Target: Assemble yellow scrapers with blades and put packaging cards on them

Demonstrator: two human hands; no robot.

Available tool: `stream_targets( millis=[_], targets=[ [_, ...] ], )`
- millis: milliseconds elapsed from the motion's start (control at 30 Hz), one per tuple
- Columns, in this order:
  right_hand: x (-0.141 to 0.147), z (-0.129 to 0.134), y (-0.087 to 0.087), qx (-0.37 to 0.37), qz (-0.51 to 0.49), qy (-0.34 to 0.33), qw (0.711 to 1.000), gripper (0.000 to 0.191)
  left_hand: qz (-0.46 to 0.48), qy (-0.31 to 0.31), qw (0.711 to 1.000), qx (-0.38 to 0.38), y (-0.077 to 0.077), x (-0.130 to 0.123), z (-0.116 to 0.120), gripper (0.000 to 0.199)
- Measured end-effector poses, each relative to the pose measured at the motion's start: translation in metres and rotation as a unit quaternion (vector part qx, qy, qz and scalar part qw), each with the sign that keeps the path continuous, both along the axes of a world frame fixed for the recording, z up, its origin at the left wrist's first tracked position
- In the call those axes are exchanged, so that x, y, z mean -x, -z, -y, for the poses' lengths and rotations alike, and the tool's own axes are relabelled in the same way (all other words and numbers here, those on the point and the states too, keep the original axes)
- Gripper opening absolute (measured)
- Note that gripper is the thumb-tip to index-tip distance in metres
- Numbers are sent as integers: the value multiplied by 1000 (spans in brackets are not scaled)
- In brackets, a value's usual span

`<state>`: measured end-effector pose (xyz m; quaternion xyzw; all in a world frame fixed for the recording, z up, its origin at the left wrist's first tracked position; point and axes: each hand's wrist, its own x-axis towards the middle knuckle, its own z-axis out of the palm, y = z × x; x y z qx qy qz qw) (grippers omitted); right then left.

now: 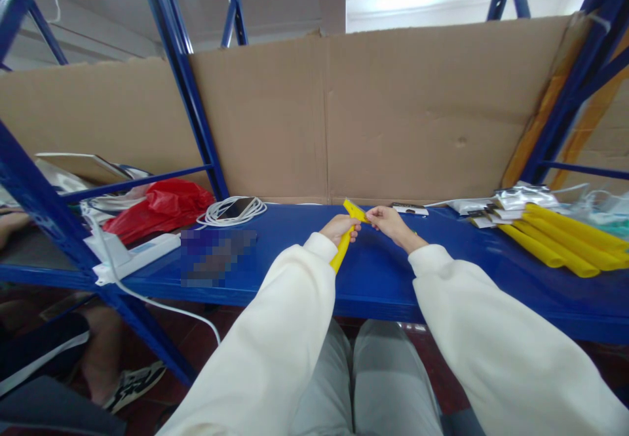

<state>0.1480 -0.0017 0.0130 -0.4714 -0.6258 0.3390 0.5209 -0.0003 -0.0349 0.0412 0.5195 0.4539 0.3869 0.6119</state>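
Note:
Both my hands hold one long yellow tube-like bag [343, 247] above the blue shelf [383, 272]. My left hand [338, 227] is wrapped around its middle, and the lower end sticks out below toward my sleeve. My right hand [390, 221] pinches the upper end, where the yellow material folds over. Both arms are in cream sleeves.
A pile of yellow tubes [565, 239] and small silvery packets [521, 198] lies at the right. A phone on a coiled white cable [233, 210], a red plastic bag [160, 208] and a white power strip [132, 256] lie at the left. Cardboard backs the shelf. Another person's leg and shoe [132, 383] show lower left.

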Motion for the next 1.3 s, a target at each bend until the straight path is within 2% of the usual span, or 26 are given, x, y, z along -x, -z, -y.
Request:
stream_targets(
  millis=[467, 733, 1300],
  targets=[
    [-6, -10, 6, -59, 17, -11, 998, 18, 21, 8, 1000, 11, -3, 0, 2, 25],
    [-10, -10, 6, -37, 32, 8, 999, 23, 33, 14, 999, 15, -3, 0, 3, 24],
    [-11, -5, 4, -41, 32, -19, 998, 23, 49, 31, 998, 15, 0, 0, 1, 24]
  ],
)
